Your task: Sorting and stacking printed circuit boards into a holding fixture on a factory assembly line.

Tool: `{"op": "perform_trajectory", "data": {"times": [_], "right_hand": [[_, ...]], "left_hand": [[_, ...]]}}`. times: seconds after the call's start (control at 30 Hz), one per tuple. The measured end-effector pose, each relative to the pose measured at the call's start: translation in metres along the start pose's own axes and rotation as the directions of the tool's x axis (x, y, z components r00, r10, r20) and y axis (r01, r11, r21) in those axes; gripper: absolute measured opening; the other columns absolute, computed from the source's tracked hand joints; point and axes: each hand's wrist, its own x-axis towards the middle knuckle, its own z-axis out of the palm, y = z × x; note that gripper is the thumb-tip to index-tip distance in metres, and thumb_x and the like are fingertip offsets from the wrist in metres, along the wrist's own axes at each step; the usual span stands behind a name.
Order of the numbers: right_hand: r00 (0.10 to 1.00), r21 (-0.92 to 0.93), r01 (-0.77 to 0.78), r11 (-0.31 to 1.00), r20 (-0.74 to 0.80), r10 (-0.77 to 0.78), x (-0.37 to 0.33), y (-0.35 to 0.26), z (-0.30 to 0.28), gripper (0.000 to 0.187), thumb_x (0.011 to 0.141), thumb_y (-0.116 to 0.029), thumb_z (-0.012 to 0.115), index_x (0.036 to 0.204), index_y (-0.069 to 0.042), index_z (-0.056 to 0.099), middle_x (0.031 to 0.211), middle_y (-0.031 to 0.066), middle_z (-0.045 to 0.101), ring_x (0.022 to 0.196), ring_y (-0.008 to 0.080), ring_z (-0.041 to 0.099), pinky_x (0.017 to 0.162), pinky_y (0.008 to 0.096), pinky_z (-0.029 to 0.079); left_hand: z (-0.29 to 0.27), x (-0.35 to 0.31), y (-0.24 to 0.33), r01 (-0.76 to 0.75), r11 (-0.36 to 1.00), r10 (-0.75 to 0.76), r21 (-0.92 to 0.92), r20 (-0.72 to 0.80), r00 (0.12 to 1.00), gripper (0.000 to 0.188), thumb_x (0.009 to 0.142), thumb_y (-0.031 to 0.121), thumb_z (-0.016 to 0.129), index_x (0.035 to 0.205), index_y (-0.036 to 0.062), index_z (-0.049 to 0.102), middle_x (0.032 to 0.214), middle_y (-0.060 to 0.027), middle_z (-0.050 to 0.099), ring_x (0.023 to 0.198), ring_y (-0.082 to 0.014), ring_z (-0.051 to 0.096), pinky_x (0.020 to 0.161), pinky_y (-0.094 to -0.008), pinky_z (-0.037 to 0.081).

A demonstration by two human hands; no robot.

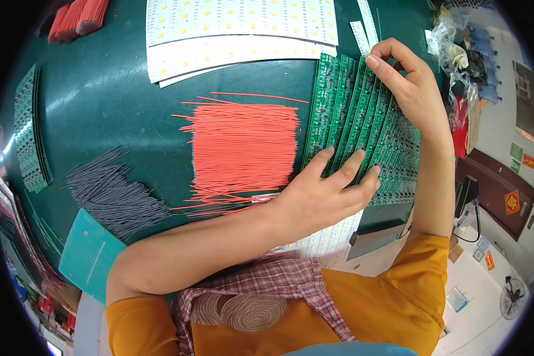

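Note:
Several long, narrow green circuit boards (319,98) lie fanned side by side on the right part of the table, some overlapping. My left hand (323,196) reaches across from the left, its fingers spread and resting on the lower ends of these boards. At their far ends is my right hand (412,89), with thumb and index finger pinched at the top edge of one board. Two narrow white LED strips (360,38) lie right by that pinch. A dense row of red wires (243,145) is left of the boards.
White LED panels (240,24) are stacked at the far side. Dark grey wires (118,196) lie in a heap on the left, near a green plate (89,255). Another stack of circuit boards (31,130) stands at the left edge. Red wire bundles (80,18) sit far left.

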Motion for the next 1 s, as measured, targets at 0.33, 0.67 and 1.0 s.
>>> {"op": "perform_trajectory", "data": {"times": [0.33, 0.67, 1.0], "right_hand": [[0.985, -0.158, 0.169, 0.973, 0.065, -0.161, 0.014, 0.003, 0.009, 0.033, 0.084, -0.033, 0.063, 0.086, 0.000, 0.062, 0.078, 0.0067, 0.059, 0.076, 0.0159, 0.051, 0.065, 0.0284, 0.040], [0.995, -0.082, -0.030, 0.996, 0.090, 0.037, 0.017, -0.006, 0.014, 0.032, 0.085, -0.032, 0.063, 0.080, -0.001, 0.057, 0.064, 0.0033, 0.049, 0.059, 0.0105, 0.039, 0.053, 0.0266, 0.035], [0.975, -0.092, -0.039, 0.995, 0.212, 0.058, 0.029, -0.009, 0.016, 0.032, 0.088, -0.027, 0.059, 0.079, 0.003, 0.055, 0.066, 0.0065, 0.049, 0.063, 0.0144, 0.045, 0.061, 0.0293, 0.038]], "left_hand": [[0.001, 0.001, 0.000, 0.015, 1.000, -0.015, -0.014, -0.022, 1.000, 0.035, 0.081, 0.028, 0.057, 0.114, 0.0195, 0.057, 0.125, 0.0005, 0.050, 0.118, -0.0225, 0.044, 0.086, -0.0412, 0.043], [0.002, -0.001, -0.001, -0.004, 1.000, 0.004, 0.008, 0.000, 1.000, 0.037, 0.081, 0.027, 0.056, 0.117, 0.0191, 0.056, 0.127, -0.0009, 0.049, 0.119, -0.0231, 0.045, 0.087, -0.0414, 0.042], [0.009, -0.003, -0.002, -0.009, 1.000, 0.008, -0.007, -0.140, 0.990, 0.038, 0.078, 0.025, 0.052, 0.113, 0.0113, 0.054, 0.125, -0.0075, 0.049, 0.114, -0.0280, 0.048, 0.085, -0.0455, 0.044]]}}
